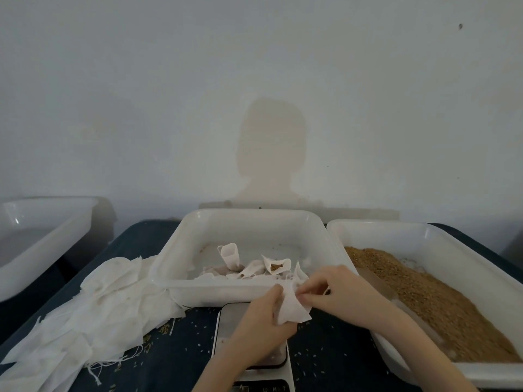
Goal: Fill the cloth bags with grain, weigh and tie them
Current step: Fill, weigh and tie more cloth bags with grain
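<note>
Hands pinching cloth bag (above scale), tub rim close behind

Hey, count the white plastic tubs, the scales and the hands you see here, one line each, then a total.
White plastic tubs: 3, the left tub, the middle tub with cloth bags, the right tub with grain.
Scales: 1, the scale under the hands.
Hands: 2, left hand and right hand, both holding one cloth bag.
Total: 6

Both my forearms reach forward, hands meeting at center. My left hand curls around a cloth bag from below; my right hand pinches its top with fingertips.
</note>
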The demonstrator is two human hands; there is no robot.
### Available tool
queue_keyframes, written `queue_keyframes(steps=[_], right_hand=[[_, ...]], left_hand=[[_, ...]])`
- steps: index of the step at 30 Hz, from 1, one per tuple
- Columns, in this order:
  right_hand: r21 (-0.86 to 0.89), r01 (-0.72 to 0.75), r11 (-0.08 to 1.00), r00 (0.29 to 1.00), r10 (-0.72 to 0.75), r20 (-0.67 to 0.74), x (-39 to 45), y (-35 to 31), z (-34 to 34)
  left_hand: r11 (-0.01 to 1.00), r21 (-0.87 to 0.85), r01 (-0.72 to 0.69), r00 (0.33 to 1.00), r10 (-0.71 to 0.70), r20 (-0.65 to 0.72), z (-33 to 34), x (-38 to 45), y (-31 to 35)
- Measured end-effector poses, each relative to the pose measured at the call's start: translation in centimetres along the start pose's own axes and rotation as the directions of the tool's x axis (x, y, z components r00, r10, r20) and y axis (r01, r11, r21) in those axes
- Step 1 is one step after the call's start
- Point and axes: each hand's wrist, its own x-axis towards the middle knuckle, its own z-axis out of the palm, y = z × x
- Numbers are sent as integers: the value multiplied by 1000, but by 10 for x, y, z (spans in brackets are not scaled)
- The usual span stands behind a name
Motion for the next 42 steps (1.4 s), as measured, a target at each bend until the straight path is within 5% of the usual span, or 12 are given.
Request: queue_keyframes(steps=[6, 9, 12, 16, 20, 26, 33, 42], right_hand=[[110, -79, 991, 981, 97, -168, -9, 47, -28], [-174, -371, 912, 917, 331, -221, -20, 98, -43], [-527, -479, 702, 843, 535, -53, -33, 143, -49], [-551, -488, 677, 781, 621, 71, -40, 159, -41], [-519, -522, 677, 806, 591, -39, -39, 157, -43], [-523, -674, 521, 726, 600, -338, -29, 150, -58], [-401, -597, 694, 787, 605, -125, 22, 175, -46], [-74, -540, 838, 832, 520, -192, 24, 202, -36]], left_hand=[[999, 37, -32, 999, 30, 31, 2, 3, 3], [998, 46, -37, 999, 36, 22, 4, 5, 2], [997, 69, -47, 999, 45, 26, 7, 7, 2], [997, 49, -57, 998, 57, 10, 14, 10, 6], [996, 12, -83, 997, 83, -6, 23, 11, 11], [995, 48, -85, 996, 86, -8, 22, 12, 7], [994, 32, -104, 994, 103, 17, 25, 11, 8], [996, -21, -82, 996, 82, 17, 25, 13, 4]])
